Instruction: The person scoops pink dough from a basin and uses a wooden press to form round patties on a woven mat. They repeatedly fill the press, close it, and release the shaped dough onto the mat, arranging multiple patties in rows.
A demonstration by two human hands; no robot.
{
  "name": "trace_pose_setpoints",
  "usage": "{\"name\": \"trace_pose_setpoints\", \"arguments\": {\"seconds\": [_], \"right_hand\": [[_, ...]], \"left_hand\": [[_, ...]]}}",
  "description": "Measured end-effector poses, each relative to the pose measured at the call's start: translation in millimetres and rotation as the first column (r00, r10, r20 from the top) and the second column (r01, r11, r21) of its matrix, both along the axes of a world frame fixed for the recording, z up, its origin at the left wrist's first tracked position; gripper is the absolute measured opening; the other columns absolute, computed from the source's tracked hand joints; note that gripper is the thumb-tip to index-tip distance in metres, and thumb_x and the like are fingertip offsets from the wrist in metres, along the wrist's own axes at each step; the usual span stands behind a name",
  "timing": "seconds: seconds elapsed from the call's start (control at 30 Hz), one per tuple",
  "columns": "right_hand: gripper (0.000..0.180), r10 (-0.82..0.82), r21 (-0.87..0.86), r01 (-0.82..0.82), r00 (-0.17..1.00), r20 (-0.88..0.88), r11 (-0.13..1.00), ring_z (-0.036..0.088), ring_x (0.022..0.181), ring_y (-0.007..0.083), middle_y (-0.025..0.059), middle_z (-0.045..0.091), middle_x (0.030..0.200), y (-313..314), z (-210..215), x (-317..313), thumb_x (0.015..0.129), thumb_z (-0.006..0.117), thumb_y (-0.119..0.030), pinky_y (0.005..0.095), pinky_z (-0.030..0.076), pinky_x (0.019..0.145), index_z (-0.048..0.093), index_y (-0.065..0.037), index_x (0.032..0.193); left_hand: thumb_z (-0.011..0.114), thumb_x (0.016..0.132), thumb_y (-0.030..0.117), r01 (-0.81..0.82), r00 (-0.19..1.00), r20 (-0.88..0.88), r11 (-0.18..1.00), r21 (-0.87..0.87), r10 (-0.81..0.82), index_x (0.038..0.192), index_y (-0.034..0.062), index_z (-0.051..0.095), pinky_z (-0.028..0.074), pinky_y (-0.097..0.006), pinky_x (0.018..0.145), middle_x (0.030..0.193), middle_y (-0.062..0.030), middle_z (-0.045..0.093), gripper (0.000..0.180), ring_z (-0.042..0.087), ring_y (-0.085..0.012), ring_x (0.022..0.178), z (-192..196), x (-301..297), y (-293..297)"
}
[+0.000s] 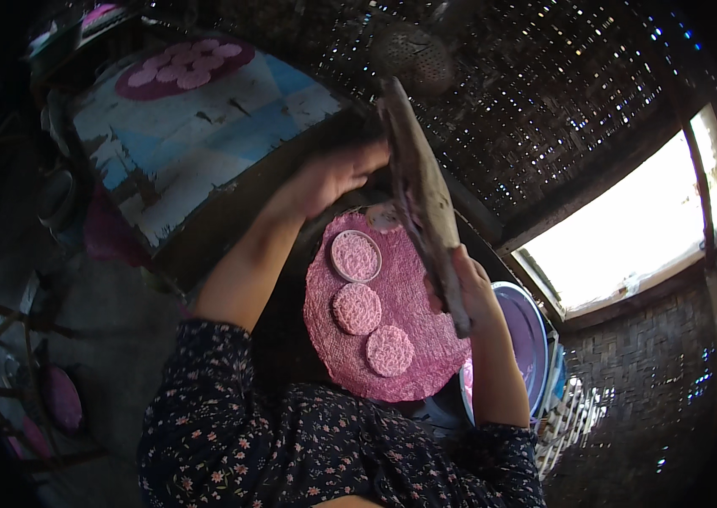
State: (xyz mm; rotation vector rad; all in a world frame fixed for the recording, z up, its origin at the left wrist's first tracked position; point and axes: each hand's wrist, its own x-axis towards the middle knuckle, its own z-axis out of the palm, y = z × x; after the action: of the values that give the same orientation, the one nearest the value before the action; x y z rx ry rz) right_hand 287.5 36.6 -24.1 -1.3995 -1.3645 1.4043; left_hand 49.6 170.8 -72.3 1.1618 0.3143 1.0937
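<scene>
Holding a long wooden tool [424,182] at its lower end

From the head view, the right hand [474,292] has its fingers wrapped round the lower end of the tool, which slants from that grip up and to the left. The left hand [329,182], blurred, lies beside the tool's upper part, up and left of the right-hand grip; whether it touches the wood cannot be told.

Left of the right-hand grip lies a round pink mat [405,288], partly covered by the tool. It bears three pink stringy discs [357,309] in a slanting row, the uppermost inside a white ring [333,256]. Just right of the grip, behind the forearm, stands a purple basin [529,326]. Far up and left, a worn blue-and-white table [265,118] carries a darker mat [233,66] with more discs.
</scene>
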Motion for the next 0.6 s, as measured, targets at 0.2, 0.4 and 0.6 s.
{"name": "trace_pose_setpoints", "arguments": {"seconds": [0.2,0.4,0.6], "right_hand": [[0.04,0.056,0.279,-0.159,0.938,0.342,0.947,0.063,0.077,0.0239,0.0127,0.065,0.083,33,-40,-26,0.09,0.055,-0.035,0.0338,0.049,0.069,0.063,0.001,0.106],[0.026,-0.282,0.458,-0.076,0.696,0.661,0.886,0.064,0.076,0.0267,0.0145,0.066,0.081,57,-89,-27,0.077,0.066,-0.021,0.0363,0.05,0.069,0.067,-0.005,0.096],[0.026,-0.221,0.419,-0.093,0.736,0.64,0.903,0.065,0.08,0.0332,0.0176,0.066,0.082,67,-105,-26,0.072,0.067,-0.019,0.0399,0.051,0.071,0.066,-0.004,0.093]], "left_hand": [[0.071,0.078,0.01,-0.351,0.756,0.011,0.391,0.851,0.655,0.127,0.0037,0.046,0.047,-0.033,0.09,0.124,-0.0088,0.053,0.056,0.055,-0.0198,0.11,-62,-7,-33],[0.063,0.085,0.009,-0.489,0.854,0.032,0.781,0.388,0.519,0.133,0.0076,0.041,0.038,-0.034,0.098,0.132,-0.0079,0.045,0.053,0.049,-0.0198,0.115,-108,-76,-62],[0.059,0.089,0.026,0.219,0.825,0.537,0.975,-0.016,-0.177,0.114,0.0097,0.059,0.04,-0.033,0.075,0.101,-0.004,0.063,0.03,0.058,-0.0149,0.088,-113,-132,-69]]}}
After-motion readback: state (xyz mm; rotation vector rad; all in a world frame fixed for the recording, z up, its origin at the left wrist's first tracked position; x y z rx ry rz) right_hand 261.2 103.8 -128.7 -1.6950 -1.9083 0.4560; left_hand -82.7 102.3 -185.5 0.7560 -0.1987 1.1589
